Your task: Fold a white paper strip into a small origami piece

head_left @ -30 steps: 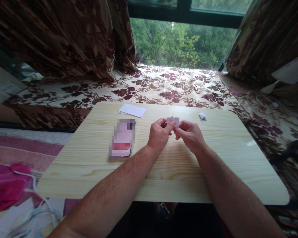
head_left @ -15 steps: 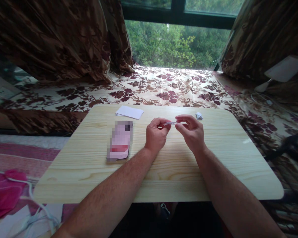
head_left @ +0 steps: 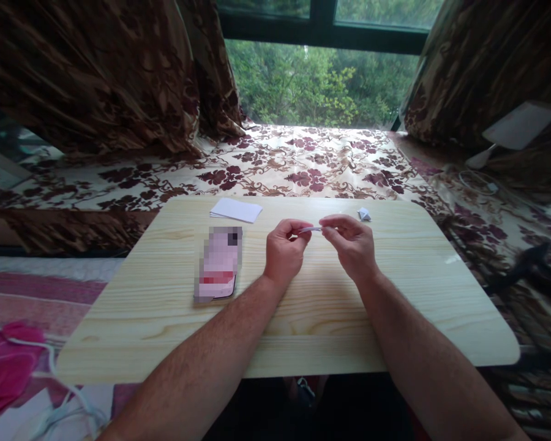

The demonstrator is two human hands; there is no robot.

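A small folded piece of white paper (head_left: 313, 229) is pinched between both hands just above the light wooden table (head_left: 303, 306). It shows edge-on as a thin strip. My left hand (head_left: 284, 251) grips its left end with thumb and curled fingers. My right hand (head_left: 351, 244) pinches its right end with fingertips. A finished small folded paper shape (head_left: 364, 214) lies on the table behind my right hand.
A phone (head_left: 218, 263) lies flat left of my left hand. A stack of white paper sheets (head_left: 236, 210) sits near the table's far edge. Flowered cloth (head_left: 303, 165) and curtains surround the table; a pink cloth (head_left: 4, 361) and white cable lie at lower left.
The folded paper turned from facing me to lying flat and edge-on between my hands. My right hand rose over its right end. The view shifted slightly.
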